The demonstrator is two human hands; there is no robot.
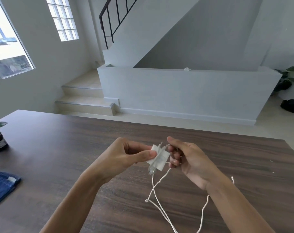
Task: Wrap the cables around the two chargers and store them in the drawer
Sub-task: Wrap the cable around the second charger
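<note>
The charger [159, 158] is pinched above the table [58, 148] by the left hand [126, 157], a few turns already across it. Just beside it, the right hand [184, 158] is closed on the cable [156, 187], whose slack trails down toward the body.

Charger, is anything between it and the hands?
No. The left hand pinches the charger directly, and the right hand holds its cable beside it. No drawer is in view.
</note>
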